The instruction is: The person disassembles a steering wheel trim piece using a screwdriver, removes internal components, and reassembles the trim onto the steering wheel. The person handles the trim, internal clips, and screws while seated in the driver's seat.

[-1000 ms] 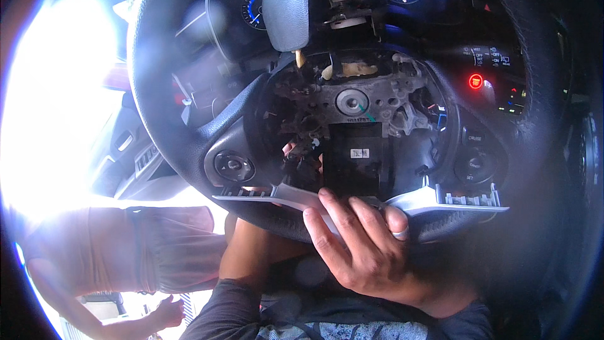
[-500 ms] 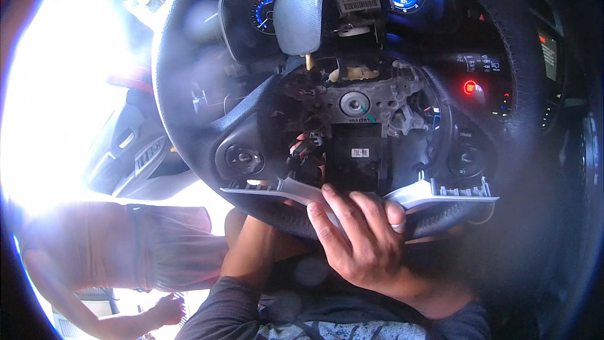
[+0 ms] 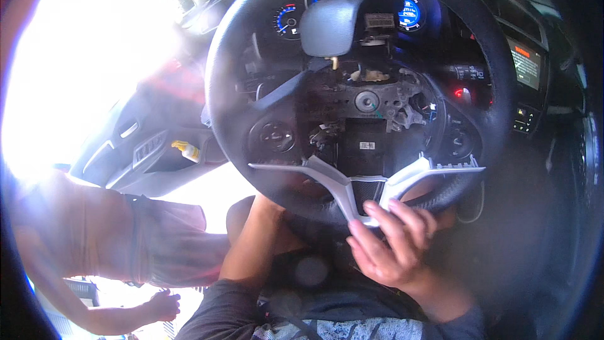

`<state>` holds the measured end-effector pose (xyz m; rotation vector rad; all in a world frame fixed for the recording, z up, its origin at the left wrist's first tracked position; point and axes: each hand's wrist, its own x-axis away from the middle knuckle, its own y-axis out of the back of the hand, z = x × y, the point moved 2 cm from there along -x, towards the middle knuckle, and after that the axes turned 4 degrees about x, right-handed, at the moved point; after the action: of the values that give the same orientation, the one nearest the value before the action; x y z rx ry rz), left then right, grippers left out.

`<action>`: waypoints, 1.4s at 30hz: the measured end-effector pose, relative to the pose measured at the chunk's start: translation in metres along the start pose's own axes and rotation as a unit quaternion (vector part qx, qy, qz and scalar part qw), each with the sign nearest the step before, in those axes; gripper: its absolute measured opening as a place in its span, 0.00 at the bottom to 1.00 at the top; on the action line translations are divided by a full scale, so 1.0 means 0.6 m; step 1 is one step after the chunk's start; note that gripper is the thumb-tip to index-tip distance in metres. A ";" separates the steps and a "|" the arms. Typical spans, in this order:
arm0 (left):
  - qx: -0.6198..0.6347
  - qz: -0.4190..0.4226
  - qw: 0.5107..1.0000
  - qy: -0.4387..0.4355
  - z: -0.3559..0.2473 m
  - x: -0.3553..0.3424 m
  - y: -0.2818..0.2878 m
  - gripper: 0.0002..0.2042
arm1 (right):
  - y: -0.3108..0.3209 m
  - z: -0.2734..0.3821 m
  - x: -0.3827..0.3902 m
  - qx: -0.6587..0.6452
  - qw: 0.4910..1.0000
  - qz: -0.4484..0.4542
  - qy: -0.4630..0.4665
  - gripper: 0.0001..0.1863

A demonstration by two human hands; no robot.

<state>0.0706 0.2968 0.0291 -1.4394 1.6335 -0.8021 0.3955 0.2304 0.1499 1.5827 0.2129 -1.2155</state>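
Note:
A silver V-shaped trim piece (image 3: 340, 189) lies against the lower part of the black steering wheel (image 3: 221, 56). Its two arms spread to the left and right spokes. My right hand (image 3: 397, 247) is at the trim's bottom end, fingers loosely stretched and apart, with fingertips at its lower edge. My left hand (image 3: 269, 206) reaches behind the wheel's lower left rim; only the wrist area shows and its fingers are hidden. At the wheel's middle, the bare metal hub (image 3: 367, 102) with its centre bolt is exposed.
Above the hub sits a dark column cover (image 3: 328, 30) in front of the lit gauges. A lit screen (image 3: 526, 64) is at the right. On the left, the door panel (image 3: 141, 154) holds a yellow-and-white bottle (image 3: 187, 150). Another person (image 3: 113, 233) stands beside the door opening.
My right hand has moved down and right off the trim's middle, baring its lower V. The view has shifted, so the wheel appears further right. The left hand's fingers no longer show through the wheel.

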 end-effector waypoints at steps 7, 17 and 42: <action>-0.068 -0.076 0.978 -0.180 -0.051 0.100 -0.130 0.34 | 0.043 -0.049 0.092 0.008 0.994 0.029 -0.108 0.19; -0.383 -0.092 0.899 -0.192 -0.066 0.090 -0.214 0.29 | 0.028 -0.009 0.104 -0.021 0.999 0.020 -0.027 0.19; -0.724 -0.011 0.448 -0.524 -0.029 0.139 -0.278 0.21 | 0.043 -0.046 0.052 -0.012 0.991 0.003 -0.136 0.15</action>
<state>0.1326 0.1885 0.1684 -2.1178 0.8945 1.8296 0.4432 0.2287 0.1392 1.3782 0.0466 -1.4025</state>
